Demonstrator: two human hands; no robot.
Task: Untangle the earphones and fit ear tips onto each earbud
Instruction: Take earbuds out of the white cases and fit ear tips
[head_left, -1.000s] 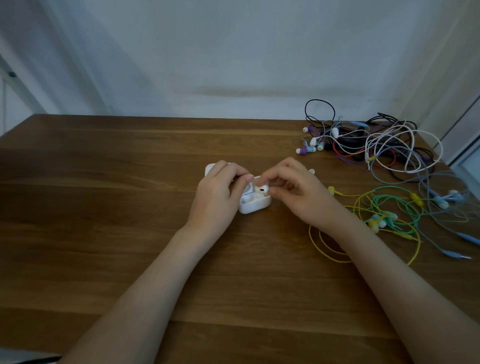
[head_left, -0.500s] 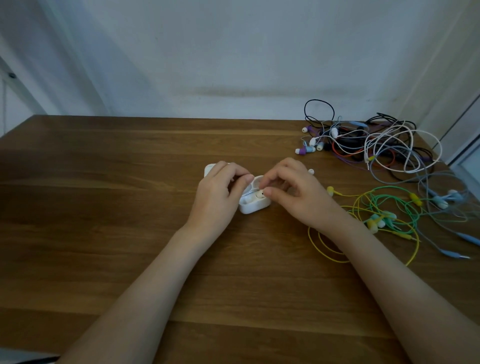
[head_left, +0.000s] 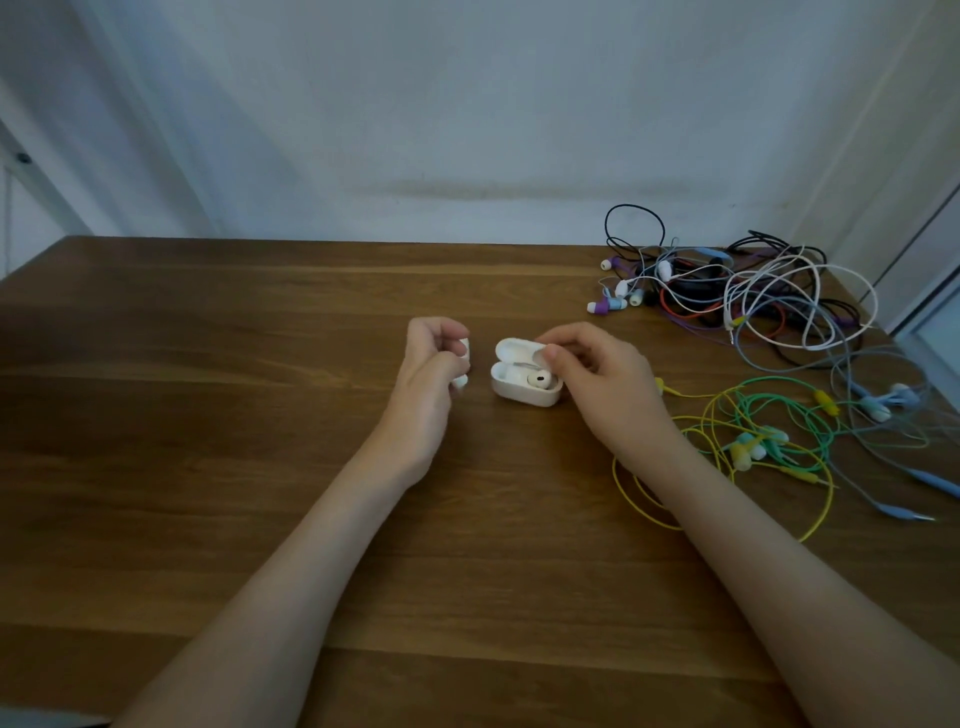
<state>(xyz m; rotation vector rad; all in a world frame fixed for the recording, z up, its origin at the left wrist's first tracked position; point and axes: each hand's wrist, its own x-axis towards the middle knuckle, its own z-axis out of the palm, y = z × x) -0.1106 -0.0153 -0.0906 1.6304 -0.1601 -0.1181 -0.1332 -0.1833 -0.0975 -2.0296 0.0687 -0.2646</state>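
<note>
Head view: left hand (head_left: 423, 376) grips white object (head_left: 463, 346); right hand (head_left: 602, 376) pinches lid of open case (head_left: 522, 395).

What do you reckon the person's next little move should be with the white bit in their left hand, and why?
Probably move the left hand over and seat its earbud in the open case. A second earbud already sits in one slot, the slot beside it looks empty, and the right hand steadies the lid.
</note>
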